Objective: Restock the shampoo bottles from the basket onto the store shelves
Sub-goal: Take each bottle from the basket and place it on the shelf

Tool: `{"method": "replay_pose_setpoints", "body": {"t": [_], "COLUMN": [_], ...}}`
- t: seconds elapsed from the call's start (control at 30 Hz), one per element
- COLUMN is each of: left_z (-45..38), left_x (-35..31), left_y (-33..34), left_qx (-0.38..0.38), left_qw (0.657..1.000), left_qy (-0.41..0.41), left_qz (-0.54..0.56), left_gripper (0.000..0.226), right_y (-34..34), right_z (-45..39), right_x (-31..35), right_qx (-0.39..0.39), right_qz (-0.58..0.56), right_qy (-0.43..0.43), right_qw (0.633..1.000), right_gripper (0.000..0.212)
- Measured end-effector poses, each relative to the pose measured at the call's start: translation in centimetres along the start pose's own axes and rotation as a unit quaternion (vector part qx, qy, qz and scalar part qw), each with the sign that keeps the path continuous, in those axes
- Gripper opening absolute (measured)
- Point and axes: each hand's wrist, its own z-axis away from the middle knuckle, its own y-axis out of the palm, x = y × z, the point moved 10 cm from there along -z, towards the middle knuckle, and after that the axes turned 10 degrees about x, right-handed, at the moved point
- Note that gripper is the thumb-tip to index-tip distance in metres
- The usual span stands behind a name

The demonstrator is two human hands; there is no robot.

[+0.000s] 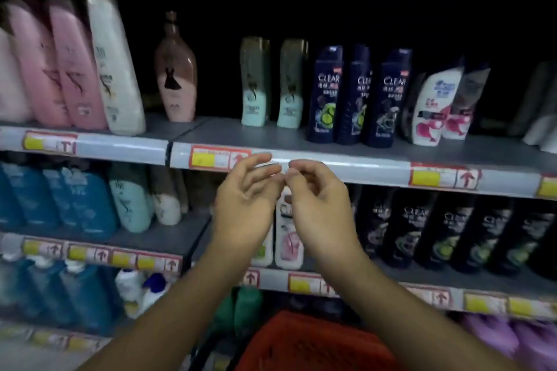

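Head view: left hand (245,205) and right hand (316,205) are raised at frame centre, fingertips meeting in front of the upper shelf's price rail (346,166); left fingers loosely extended and grasping nothing, right fingers curled toward the thumb (whether they pinch anything, I cannot tell). The red basket (301,343) sits at 6 o'clock below the forearms, contents not visible. Three dark blue shampoo bottles (324,93) stand upright on the upper shelf (223,132) at 1 o'clock, two mint bottles (254,81) just beside them at 12 o'clock.
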Motion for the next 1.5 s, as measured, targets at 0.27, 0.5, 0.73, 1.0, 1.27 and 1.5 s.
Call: {"method": "replay_pose_setpoints", "body": {"t": [0.27,0.5,0.73,1.0,1.27,1.5], "left_z": [10.4,16.3,21.3,22.1,21.2,20.9], "left_x": [13.4,25.9,30.3,33.4,37.4,38.6], "left_y": [0.3,1.8,2.9,2.6,2.8,6.0], "left_qx": [0.047,0.217,0.304,0.326,0.310,0.399], "left_qw": [0.980,0.877,0.801,0.764,0.777,0.746], "left_qy": [-0.127,-0.346,-0.433,-0.472,-0.451,-0.399], "left_qz": [-0.147,-0.253,-0.280,-0.294,-0.312,-0.354], "left_gripper": [0.011,0.017,0.027,0.029,0.033,0.044], "right_y": [-6.8,-10.6,-7.6,-5.0,-2.7,-3.0], "right_z": [9.7,18.1,23.4,26.3,29.2,32.1], "right_x": [-14.1,-35.8,-41.4,-46.7,-55.4,-58.4], "right_qx": [0.086,0.173,0.335,0.428,0.230,0.196], "right_qz": [0.178,0.337,0.365,0.344,0.216,0.293], "right_qy": [0.016,0.283,0.375,0.380,0.570,0.643], "right_qw": [0.980,0.881,0.783,0.744,0.759,0.680], "right_gripper": [0.012,0.022,0.018,0.023,0.070,0.092]}}
